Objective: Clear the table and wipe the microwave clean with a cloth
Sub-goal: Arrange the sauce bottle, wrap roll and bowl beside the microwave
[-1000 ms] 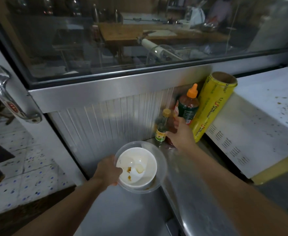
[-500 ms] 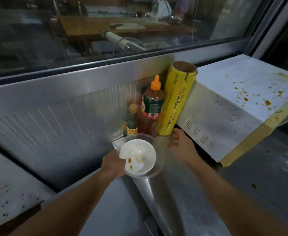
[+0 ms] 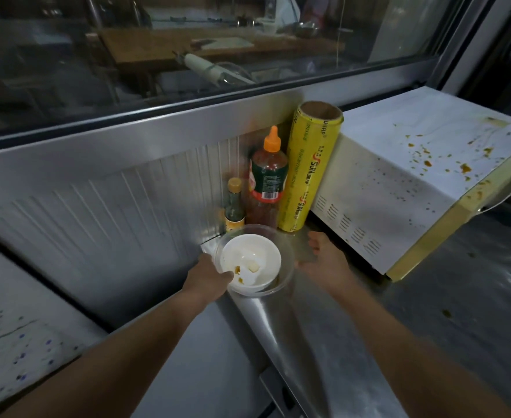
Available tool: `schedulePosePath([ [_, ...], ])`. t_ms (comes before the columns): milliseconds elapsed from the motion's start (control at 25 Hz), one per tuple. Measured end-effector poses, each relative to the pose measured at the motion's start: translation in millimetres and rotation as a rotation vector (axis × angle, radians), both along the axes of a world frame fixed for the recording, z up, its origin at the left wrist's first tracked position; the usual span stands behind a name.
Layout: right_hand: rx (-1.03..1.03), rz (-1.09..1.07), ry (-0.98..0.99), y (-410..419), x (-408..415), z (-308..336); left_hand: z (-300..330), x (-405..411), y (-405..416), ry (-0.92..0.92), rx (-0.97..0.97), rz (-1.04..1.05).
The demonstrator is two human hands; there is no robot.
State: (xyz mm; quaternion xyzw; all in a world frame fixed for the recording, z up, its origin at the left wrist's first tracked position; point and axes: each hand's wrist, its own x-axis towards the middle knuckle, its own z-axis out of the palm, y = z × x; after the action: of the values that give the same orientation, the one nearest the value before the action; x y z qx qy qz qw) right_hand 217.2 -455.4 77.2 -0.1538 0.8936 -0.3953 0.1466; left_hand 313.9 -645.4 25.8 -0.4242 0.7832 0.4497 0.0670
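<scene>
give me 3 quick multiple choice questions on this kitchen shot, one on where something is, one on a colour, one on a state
1. Where does the yellow wrap roll stand?
A. between the sauce bottle and the microwave
B. on top of the microwave
C. inside the bowl

2. What colour is the sauce bottle cap?
A. green
B. orange
C. white

3. What state is the microwave top in?
A. spotless
B. covered by a cloth
C. spattered with orange-brown stains

Answers:
1 A: the roll stands upright with the bottle on one side and the microwave on the other.
2 B: its pointed nozzle is orange.
3 C: specks and smears dot the white top.
</scene>
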Motion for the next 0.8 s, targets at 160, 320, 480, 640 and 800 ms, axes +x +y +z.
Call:
schedulePosePath([
  [160, 0.002, 0.007, 0.024, 12.1, 26.5, 25.5, 28.2, 26.0, 3.5, 0.058, -0.033, -0.068],
  [320, 0.082, 0.007, 0.099, 35.2, 57.9, 54.8, 63.9, 52.3, 20.2, 0.173, -0.06, -0.11],
  [480, 0.141, -0.022, 0.188, 73.2, 89.2, 84.2, 92.2, 70.9, 54.4, 0.271, 0.009, -0.153],
  [640, 0.156, -0.043, 0.228, 117.3, 111.6, 103.1, 116.1, 69.9, 95.9, 0.305, 0.005, -0.242],
  [800, 0.161, -0.092, 0.269, 165.7, 120.7, 116.3, 138.7, 67.2, 146.9, 0.329, -0.042, -0.401],
])
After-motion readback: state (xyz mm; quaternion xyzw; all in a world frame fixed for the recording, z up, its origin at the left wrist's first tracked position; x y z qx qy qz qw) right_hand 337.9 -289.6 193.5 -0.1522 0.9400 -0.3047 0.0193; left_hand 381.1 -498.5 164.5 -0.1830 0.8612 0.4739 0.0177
